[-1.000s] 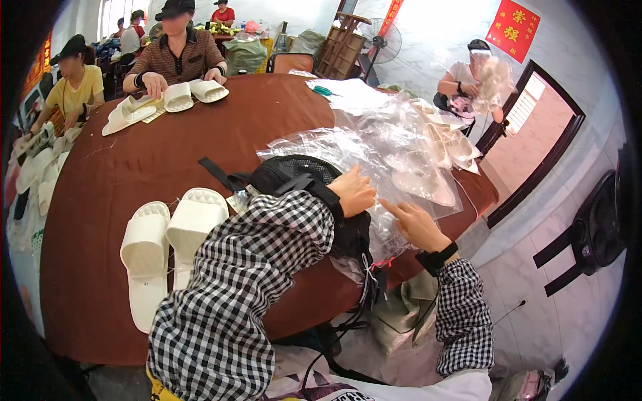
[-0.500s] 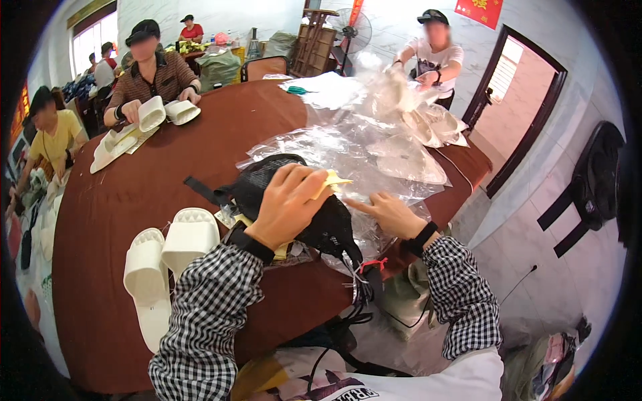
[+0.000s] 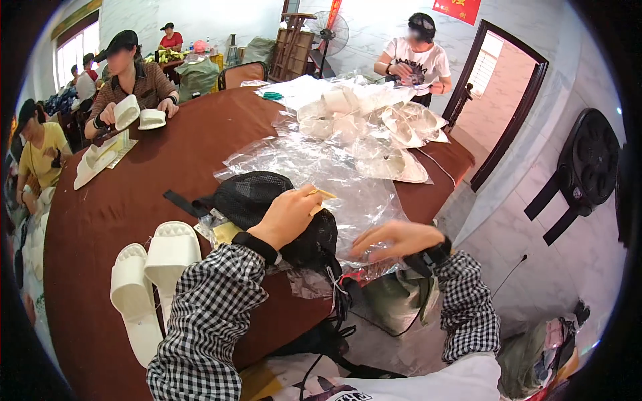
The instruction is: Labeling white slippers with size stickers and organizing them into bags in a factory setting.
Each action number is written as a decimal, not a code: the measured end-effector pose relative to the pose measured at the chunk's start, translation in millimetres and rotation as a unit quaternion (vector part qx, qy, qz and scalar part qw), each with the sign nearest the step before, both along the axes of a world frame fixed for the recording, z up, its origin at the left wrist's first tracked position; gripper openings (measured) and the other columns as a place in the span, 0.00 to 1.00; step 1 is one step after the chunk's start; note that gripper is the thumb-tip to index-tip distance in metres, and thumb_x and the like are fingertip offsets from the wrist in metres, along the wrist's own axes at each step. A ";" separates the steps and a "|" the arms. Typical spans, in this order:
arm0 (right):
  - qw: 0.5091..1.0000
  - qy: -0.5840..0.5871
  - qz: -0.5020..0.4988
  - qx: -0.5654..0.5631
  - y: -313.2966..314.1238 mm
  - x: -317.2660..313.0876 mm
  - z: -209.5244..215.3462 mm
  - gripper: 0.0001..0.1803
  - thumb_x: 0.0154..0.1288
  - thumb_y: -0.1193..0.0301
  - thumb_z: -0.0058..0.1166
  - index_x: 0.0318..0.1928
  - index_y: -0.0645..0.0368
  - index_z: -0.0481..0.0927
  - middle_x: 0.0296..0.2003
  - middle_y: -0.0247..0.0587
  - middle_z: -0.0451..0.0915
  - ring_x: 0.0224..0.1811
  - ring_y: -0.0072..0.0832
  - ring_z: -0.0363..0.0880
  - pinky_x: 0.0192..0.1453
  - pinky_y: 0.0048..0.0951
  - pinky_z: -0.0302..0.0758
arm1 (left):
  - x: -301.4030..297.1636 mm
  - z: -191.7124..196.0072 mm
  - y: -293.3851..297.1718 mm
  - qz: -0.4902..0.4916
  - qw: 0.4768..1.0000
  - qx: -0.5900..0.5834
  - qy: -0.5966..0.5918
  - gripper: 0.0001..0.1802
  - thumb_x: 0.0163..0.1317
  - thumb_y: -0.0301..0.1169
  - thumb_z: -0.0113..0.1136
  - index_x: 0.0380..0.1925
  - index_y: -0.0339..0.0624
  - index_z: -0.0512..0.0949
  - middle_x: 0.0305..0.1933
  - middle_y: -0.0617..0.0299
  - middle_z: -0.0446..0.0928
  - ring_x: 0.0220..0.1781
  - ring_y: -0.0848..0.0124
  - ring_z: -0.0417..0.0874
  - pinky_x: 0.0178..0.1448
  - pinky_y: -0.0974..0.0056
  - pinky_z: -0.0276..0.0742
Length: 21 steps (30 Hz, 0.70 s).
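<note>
The hands are apart. The left hand (image 3: 287, 217) pinches a yellow slip (image 3: 324, 193) above a black mesh bag (image 3: 247, 194); the right hand (image 3: 398, 240), blurred, is over clear plastic (image 3: 361, 207), its grip impossible to tell. Left on the brown table (image 3: 83, 234) lie white slippers (image 3: 130, 284). The slip could drop if that pinch loosens. Fingers hide part of it; a checked sleeve (image 3: 204, 321) covers one slipper's end.
</note>
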State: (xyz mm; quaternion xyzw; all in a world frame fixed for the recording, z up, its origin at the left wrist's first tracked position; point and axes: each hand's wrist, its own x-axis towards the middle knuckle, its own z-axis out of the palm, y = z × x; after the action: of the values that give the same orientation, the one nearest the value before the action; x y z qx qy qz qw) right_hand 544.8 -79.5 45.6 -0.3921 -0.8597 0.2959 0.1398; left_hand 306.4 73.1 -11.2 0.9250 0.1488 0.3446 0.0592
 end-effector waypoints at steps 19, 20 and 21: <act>0.830 0.075 -0.527 0.166 304.4 252.7 6.3 0.18 0.71 0.63 0.51 0.51 0.63 0.81 0.43 0.43 0.84 0.46 0.31 0.82 0.50 0.31 0.77 | -100.5 55.8 -41.7 -0.083 0.992 -0.091 0.020 0.32 0.50 0.22 0.64 0.59 0.38 0.74 0.59 0.55 0.75 0.45 0.57 0.80 0.52 0.58 0.77; 0.816 0.046 -0.547 0.180 320.6 265.5 -3.4 0.20 0.71 0.62 0.51 0.53 0.64 0.80 0.48 0.49 0.85 0.52 0.36 0.82 0.56 0.34 0.75 | -120.1 58.7 -48.3 -0.056 0.988 -0.141 0.042 0.33 0.51 0.22 0.63 0.62 0.42 0.75 0.61 0.56 0.75 0.49 0.58 0.81 0.55 0.59 0.78; 0.833 0.044 -0.507 0.217 325.5 278.0 -13.1 0.23 0.69 0.58 0.52 0.56 0.64 0.78 0.50 0.52 0.84 0.55 0.40 0.81 0.59 0.37 0.75 | -136.0 60.4 -53.8 -0.032 0.983 -0.169 0.060 0.35 0.52 0.20 0.62 0.64 0.46 0.74 0.63 0.56 0.74 0.53 0.60 0.82 0.58 0.60 0.78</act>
State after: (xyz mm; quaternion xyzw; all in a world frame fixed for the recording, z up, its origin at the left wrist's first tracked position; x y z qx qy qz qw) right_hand 822.8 246.0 32.5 -0.7190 -0.5754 0.0060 0.3898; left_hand 170.4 19.3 49.2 0.9248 0.1788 0.2564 0.2168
